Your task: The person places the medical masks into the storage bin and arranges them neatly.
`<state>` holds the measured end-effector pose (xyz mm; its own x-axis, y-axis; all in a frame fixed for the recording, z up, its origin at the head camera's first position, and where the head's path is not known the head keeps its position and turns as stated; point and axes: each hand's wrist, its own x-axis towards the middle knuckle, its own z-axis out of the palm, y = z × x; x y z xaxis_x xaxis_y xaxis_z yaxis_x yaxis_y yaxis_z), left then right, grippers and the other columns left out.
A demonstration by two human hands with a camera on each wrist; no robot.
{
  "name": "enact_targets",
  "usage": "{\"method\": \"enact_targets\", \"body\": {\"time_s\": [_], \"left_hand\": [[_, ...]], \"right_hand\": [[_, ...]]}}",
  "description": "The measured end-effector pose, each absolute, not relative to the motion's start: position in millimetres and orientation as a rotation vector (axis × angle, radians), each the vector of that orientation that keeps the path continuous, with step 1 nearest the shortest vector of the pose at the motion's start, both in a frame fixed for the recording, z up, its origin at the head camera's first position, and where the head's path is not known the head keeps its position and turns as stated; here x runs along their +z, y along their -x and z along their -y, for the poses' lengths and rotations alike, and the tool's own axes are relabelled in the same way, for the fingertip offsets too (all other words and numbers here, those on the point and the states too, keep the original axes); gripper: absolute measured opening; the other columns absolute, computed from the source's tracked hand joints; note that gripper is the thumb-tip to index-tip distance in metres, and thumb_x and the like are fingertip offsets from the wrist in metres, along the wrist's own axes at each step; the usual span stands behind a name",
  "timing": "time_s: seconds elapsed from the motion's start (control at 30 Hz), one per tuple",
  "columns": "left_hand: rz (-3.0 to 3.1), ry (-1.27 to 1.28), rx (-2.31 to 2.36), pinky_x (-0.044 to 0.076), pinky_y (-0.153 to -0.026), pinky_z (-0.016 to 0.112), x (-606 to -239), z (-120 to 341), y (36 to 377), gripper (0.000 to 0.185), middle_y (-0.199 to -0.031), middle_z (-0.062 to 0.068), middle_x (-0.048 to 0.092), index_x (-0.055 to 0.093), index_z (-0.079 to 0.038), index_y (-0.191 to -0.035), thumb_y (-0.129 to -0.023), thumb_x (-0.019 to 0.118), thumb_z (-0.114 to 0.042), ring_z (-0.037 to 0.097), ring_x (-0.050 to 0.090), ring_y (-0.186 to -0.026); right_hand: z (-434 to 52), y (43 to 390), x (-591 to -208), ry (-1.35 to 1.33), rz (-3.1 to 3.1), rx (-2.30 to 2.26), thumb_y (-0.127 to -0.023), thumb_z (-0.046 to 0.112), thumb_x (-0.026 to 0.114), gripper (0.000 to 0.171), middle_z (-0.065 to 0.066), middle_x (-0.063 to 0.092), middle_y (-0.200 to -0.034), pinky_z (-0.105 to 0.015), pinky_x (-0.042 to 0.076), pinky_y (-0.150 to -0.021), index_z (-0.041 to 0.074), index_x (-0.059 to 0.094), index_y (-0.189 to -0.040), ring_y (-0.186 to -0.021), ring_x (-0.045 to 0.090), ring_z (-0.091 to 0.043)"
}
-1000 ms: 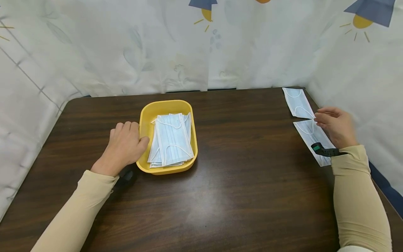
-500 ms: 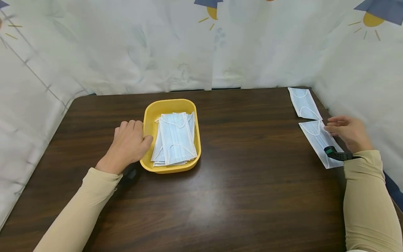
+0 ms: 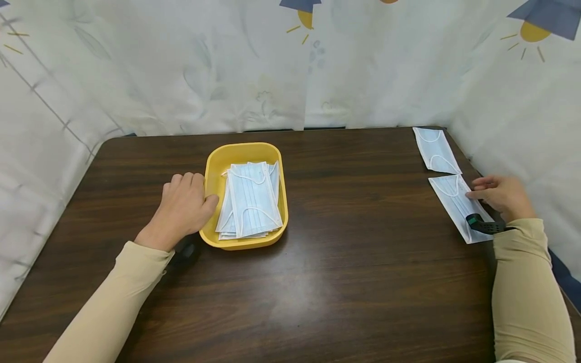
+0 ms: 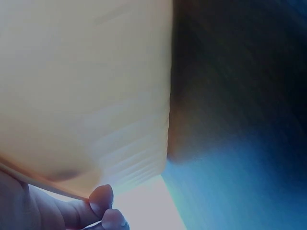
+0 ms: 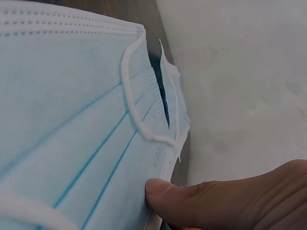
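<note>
Several light blue disposable face masks (image 3: 254, 201) lie stacked in a yellow plastic tray (image 3: 242, 150). My left hand (image 3: 181, 209) grips the tray's left rim; its curled fingertips (image 4: 101, 199) show at that rim in the left wrist view. At the table's right edge, my right hand (image 3: 504, 196) pinches the side of a single face mask (image 3: 454, 201). Its thumb (image 5: 165, 189) lies on the mask's blue pleated face in the right wrist view, the other fingers mostly hidden behind. Another face mask (image 3: 436, 148) lies just beyond, end to end with the first.
The dark wood-grain table (image 3: 345, 242) stretches between the tray and the two masks. White patterned cloth (image 3: 363, 65) hangs behind it and along both sides. A black band (image 3: 485, 223) is on the right wrist.
My right hand has moved toward me along the near mask's edge, away from where the two masks meet. The left hand and the tray stay put; the head view has shifted slightly.
</note>
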<state>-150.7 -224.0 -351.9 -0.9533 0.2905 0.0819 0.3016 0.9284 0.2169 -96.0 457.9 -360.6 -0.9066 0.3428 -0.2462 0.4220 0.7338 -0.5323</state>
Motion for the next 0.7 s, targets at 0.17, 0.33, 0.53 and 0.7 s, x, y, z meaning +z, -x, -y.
{"method": "enact_targets", "body": {"time_s": [0.17, 0.33, 0.53, 0.7], "left_hand": [[3.037, 0.465, -0.352, 0.032, -0.074, 0.045, -351.8, 224.2, 150.7, 0.031, -0.085, 0.018, 0.048, 0.051, 0.005, -0.094, -0.095, 0.042, -0.024, 0.038, 0.042, -0.087], [3.046, 0.46, -0.356, 0.032, -0.074, 0.045, -351.2, 224.2, 150.0, 0.031, -0.086, 0.017, 0.048, 0.051, 0.005, -0.094, -0.095, 0.042, -0.024, 0.038, 0.041, -0.087], [3.039, 0.46, -0.359, 0.031, -0.074, 0.044, -351.8, 224.2, 150.3, 0.03, -0.085, 0.017, 0.047, 0.05, 0.005, -0.092, -0.094, 0.041, -0.024, 0.038, 0.041, -0.086], [3.025, 0.468, -0.359, 0.03, -0.072, 0.043, -352.6, 223.9, 150.6, 0.028, -0.084, 0.016, 0.047, 0.05, 0.003, -0.09, -0.094, 0.041, -0.023, 0.037, 0.041, -0.085]], "right_hand": [[-456.4, 95.7, -360.5, -0.634, -2.834, -0.816, -0.091, 0.023, 0.074, 0.055, -0.016, 0.069, -0.101, -0.028, 0.046, -0.067, -0.013, 0.057, -0.129, -0.09, 0.056, -0.022], [-455.1, 95.4, -360.3, -0.661, -2.821, -0.793, -0.092, 0.026, 0.072, 0.057, -0.04, 0.052, -0.131, -0.031, 0.045, -0.07, -0.014, 0.057, -0.129, -0.105, 0.054, -0.042], [-454.8, 97.2, -359.1, -0.687, -2.812, -0.759, -0.091, 0.026, 0.073, 0.052, -0.035, 0.059, -0.118, -0.031, 0.045, -0.067, -0.013, 0.062, -0.123, -0.096, 0.055, -0.036], [-454.2, 97.0, -358.0, -0.695, -2.788, -0.722, -0.092, 0.029, 0.071, 0.048, -0.026, 0.062, -0.105, -0.032, 0.045, -0.065, -0.012, 0.065, -0.118, -0.089, 0.053, -0.031]]}}
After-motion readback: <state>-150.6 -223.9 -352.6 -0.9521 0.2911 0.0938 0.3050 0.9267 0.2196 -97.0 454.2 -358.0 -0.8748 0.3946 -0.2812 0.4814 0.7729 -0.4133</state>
